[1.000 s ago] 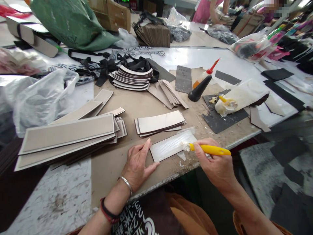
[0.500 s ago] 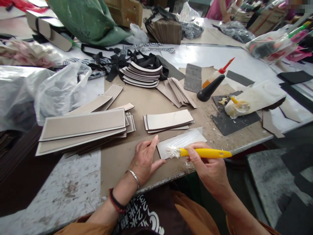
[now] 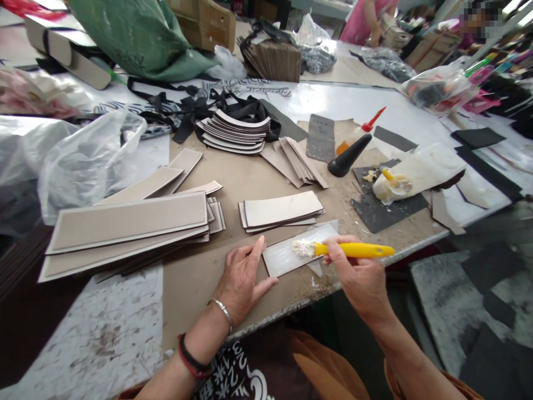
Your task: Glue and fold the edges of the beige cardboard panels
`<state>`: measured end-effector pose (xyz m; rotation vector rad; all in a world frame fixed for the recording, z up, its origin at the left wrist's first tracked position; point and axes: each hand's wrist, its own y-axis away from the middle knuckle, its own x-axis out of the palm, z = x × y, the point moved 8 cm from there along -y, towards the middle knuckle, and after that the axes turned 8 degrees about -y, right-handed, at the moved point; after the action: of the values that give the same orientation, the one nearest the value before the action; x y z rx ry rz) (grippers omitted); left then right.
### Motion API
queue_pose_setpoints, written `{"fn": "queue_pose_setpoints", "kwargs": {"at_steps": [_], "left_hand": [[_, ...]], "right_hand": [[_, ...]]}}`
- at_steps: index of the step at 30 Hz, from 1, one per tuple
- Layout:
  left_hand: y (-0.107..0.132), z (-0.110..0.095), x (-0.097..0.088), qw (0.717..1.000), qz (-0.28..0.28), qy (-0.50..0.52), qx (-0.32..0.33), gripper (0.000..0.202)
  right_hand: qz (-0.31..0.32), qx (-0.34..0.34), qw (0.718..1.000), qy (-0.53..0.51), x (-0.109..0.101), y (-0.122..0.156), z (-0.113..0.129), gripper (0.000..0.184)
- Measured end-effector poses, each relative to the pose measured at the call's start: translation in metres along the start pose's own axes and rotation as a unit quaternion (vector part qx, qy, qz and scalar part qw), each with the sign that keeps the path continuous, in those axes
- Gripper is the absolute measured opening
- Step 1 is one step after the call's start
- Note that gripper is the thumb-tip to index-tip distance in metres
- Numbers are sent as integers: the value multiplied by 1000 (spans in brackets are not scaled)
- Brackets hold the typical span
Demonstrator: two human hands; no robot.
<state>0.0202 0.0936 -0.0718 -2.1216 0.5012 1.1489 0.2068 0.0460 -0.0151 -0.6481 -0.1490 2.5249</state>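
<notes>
Nearest, the left hand (image 3: 245, 278) lies flat on the worktop (image 3: 195, 289) with its fingers (image 3: 259, 248) spread and grasping nothing; the index fingertip rests against the left end of the pale strip (image 3: 283, 260), as it did a second ago. To its right, the right hand (image 3: 358, 278) is closed around the yellow handle of the brush (image 3: 353, 250). The change is in the bristles (image 3: 303, 248): a second ago they sat at the right end of the strip, half a second ago they had swept to its left part, and now they are back near the middle, on the far edge. By this reading the white paste has been carried along the strip's full length, and its surface looks wet and glossy; whether the corners are covered cannot be told. The strip itself has not shifted and lies at the near edge of the worktop, between the two hands. Just beyond it sits a short stack of strips (image 3: 283, 210), with a long stack (image 3: 129, 228) to the left. Farther right lie a black cone (image 3: 348, 156) and a smeared white paste bag (image 3: 420, 172), both unmoved.
</notes>
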Motion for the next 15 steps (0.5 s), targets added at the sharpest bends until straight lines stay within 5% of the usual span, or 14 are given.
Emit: {"fn": "queue_pose_setpoints", "kwargs": {"at_steps": [3, 9, 15], "left_hand": [[0, 0, -1, 1000, -3, -2, 2, 86], [0, 0, 0, 1000, -13, -2, 3, 84], [1, 0, 0, 1000, -12, -2, -4, 81]], "right_hand": [[26, 15, 999, -17, 4, -1, -6, 20], [-100, 47, 990, 84, -52, -25, -36, 30], [-94, 39, 985, 140, -69, -23, -33, 29]]}}
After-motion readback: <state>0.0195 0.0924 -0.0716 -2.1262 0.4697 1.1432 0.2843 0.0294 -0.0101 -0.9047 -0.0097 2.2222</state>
